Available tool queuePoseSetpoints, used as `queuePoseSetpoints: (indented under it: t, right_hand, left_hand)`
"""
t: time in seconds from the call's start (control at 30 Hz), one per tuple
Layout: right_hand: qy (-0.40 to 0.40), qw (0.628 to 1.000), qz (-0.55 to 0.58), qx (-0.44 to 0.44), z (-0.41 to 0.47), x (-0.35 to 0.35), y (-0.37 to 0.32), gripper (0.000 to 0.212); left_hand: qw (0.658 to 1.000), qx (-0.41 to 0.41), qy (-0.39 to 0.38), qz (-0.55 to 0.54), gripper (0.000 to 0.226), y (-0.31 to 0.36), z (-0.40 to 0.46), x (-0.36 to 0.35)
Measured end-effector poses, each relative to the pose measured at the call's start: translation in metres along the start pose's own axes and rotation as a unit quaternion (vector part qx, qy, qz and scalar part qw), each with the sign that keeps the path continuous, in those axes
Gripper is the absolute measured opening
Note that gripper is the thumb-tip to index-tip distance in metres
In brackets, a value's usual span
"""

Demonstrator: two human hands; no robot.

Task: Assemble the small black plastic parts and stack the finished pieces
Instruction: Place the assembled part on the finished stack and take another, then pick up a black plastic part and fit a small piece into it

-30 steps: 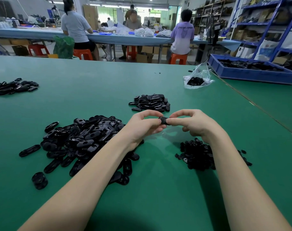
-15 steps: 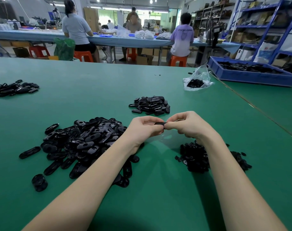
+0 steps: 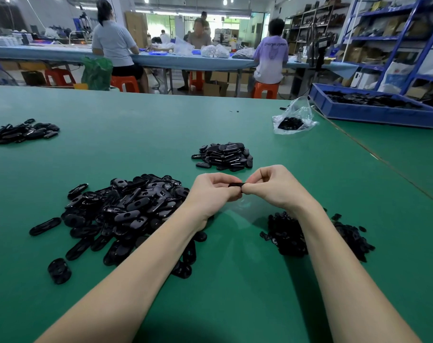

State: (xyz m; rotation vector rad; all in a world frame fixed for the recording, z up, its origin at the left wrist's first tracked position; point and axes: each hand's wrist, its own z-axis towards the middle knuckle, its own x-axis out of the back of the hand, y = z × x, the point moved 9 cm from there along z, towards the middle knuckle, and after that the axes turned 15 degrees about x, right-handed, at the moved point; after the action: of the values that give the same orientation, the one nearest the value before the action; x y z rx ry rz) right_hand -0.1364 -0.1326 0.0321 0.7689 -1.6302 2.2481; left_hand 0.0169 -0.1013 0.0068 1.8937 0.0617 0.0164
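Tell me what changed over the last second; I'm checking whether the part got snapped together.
Both hands closed tighter on the small black plastic part: the left hand and right hand now pinch it edge-on between the fingertips, so less of it shows. Nothing was let go. The big heap of oval black shells, the small-piece pile and the finished stack stayed put.

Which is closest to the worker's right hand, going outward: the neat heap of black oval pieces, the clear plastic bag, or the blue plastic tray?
From the right hand:
1. Neat heap of black oval pieces, just beyond it.
2. Clear plastic bag, farther back, right.
3. Blue plastic tray, far right.
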Motion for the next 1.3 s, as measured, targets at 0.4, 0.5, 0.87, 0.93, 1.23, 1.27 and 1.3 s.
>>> queuePoseSetpoints:
  t: [0.4,0.5,0.87,0.93,1.23,1.27,1.3]
  right_hand:
    - [0.031,0.993,0.107,-0.049,-0.004,0.008,0.013,0.015]
    - [0.028,0.993,0.100,-0.053,-0.001,0.008,0.016,0.017]
    - [-0.015,0.995,0.089,-0.051,-0.002,-0.005,0.023,0.012]
    - [-0.021,0.995,0.087,-0.049,-0.001,-0.006,0.023,0.011]
    - [-0.046,0.995,0.074,-0.048,-0.001,-0.010,0.024,0.008]
    - [-0.048,0.995,0.071,-0.048,-0.001,-0.011,0.024,0.009]
    - [-0.050,0.995,0.068,-0.048,-0.001,-0.011,0.024,0.009]
  left_hand:
    - [0.913,-0.210,0.134,0.324,0.022,0.045,-0.004,0.007]
    - [0.908,-0.222,0.175,0.309,0.016,0.063,0.018,0.014]
    - [0.871,-0.129,0.224,0.419,0.005,0.108,0.122,0.006]
    - [0.871,-0.124,0.219,0.422,0.005,0.104,0.126,0.005]
    - [0.898,-0.145,0.213,0.356,0.016,0.093,0.078,0.031]
    - [0.900,-0.149,0.210,0.351,0.015,0.090,0.065,0.038]
    - [0.903,-0.152,0.207,0.346,0.014,0.087,0.052,0.044]
